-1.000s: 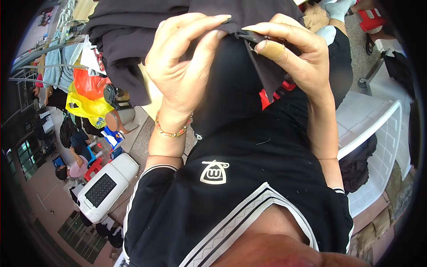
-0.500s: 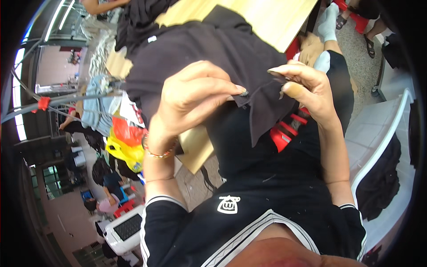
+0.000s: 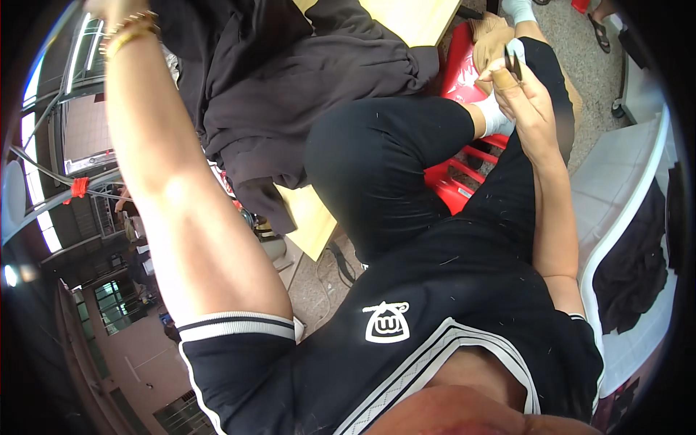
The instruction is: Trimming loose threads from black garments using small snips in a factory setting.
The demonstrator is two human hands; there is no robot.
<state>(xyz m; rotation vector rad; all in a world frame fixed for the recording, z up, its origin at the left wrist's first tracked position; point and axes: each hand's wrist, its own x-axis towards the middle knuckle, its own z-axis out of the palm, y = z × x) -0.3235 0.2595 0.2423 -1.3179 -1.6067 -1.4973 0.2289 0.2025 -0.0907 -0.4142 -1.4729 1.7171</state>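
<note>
My left arm stretches up and away to the far left, and only part of my left hand (image 3: 119, 7) shows, blurred at the upper edge; its fingers cannot be made out. Bracelets circle that wrist. In front of me to the right, my right hand (image 3: 523, 98) is raised above my leg, closed around small dark thread snips (image 3: 512, 64) with two pointed blades sticking up. A tan wrap covers its thumb. The dark garment (image 3: 333, 65) lies rumpled across the table, one corner drooping over the near edge, and neither hand visibly touches it.
A pale wooden table (image 3: 428, 16) stands ahead. Below my bent leg is a red plastic stool (image 3: 451, 190). A white plastic bin (image 3: 616, 196) at my right holds dark cloth (image 3: 627, 268). Another person's sandalled foot (image 3: 599, 32) shows at the far right.
My left hand has let go of the garment's corner and swung far up and left. The garment has shifted left off my lap. My right hand has risen and shows dark blades.
</note>
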